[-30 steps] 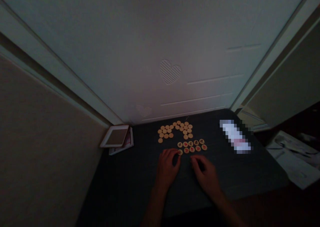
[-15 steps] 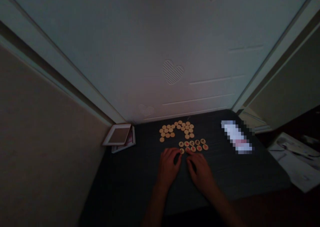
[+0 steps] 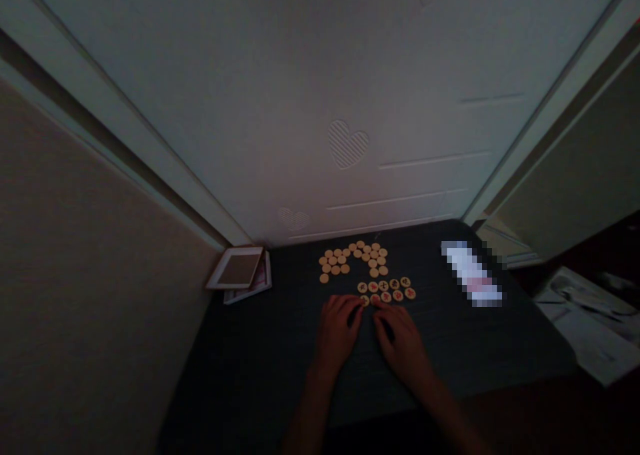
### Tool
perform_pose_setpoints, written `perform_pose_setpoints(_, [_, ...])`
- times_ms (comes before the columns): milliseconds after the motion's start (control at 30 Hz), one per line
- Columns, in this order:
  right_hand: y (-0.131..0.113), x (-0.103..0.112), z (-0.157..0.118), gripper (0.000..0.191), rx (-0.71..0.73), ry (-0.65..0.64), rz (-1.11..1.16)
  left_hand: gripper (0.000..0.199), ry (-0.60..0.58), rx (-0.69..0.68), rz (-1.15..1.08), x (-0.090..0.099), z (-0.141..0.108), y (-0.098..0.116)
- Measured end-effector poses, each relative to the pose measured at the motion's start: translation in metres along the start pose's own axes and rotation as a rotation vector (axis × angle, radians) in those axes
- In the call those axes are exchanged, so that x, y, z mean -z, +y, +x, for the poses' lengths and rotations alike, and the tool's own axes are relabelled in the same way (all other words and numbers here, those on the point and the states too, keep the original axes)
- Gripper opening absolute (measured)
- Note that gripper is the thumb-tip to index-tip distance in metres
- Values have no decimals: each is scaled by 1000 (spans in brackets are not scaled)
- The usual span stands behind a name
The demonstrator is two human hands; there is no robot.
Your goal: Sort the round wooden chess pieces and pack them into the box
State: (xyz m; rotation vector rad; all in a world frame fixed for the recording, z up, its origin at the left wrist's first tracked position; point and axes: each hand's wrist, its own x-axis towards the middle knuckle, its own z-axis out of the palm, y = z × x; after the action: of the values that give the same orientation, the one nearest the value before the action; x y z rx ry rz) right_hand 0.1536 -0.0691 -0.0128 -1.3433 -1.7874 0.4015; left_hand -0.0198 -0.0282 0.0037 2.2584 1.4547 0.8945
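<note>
Two short rows of round wooden pieces with red or dark characters (image 3: pixel 395 285) lie face up on the dark table. My left hand (image 3: pixel 339 325) has its curled fingers at the left end of the front row, touching the leftmost piece (image 3: pixel 365 301). Beside it, my right hand (image 3: pixel 400 331) rests its fingertips on the neighbouring piece (image 3: pixel 375 299). Thumbs and index fingers are apart on both hands, and neither lifts anything. Behind the rows, several blank-looking round pieces (image 3: pixel 333 261) lie in an arched cluster.
At the table's left back corner, a framed flat item (image 3: pixel 240 269) leans on a pale box (image 3: pixel 264 281). A blurred white item (image 3: pixel 470 273) lies on the right. A white panel with hearts (image 3: pixel 349 145) rises behind the table (image 3: pixel 250 361).
The view has shifted very slightly. Both hands and the round pieces stay in nearly the same places.
</note>
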Motion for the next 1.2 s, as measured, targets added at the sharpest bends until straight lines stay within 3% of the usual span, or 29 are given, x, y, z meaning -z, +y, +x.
perform_pose_setpoints(367, [-1,8,0,19,-134,132,130,18,93,57,-100,-5,-1,-2])
perform_pose_setpoints(500, [-3,10,1,19,-163,141,144,18,152,80,-124,2,2,-7])
perform_pose_setpoints(700, [-4,12,2,19,-160,123,157,25,257,155,78,25,27,-46])
perform_pose_setpoints(900, [-2,12,1,19,-176,113,166,21,189,180,169,29,40,-73])
perform_pose_setpoints(1000, [-3,12,1,19,-181,114,173,19,194,218,90,30,39,-67])
perform_pose_setpoints(1100, [-5,12,2,20,-176,124,179,26,176,290,-127,34,36,-50])
perform_pose_setpoints(1200, [-8,12,2,18,-173,125,204,29,-39,314,-491,38,29,-25])
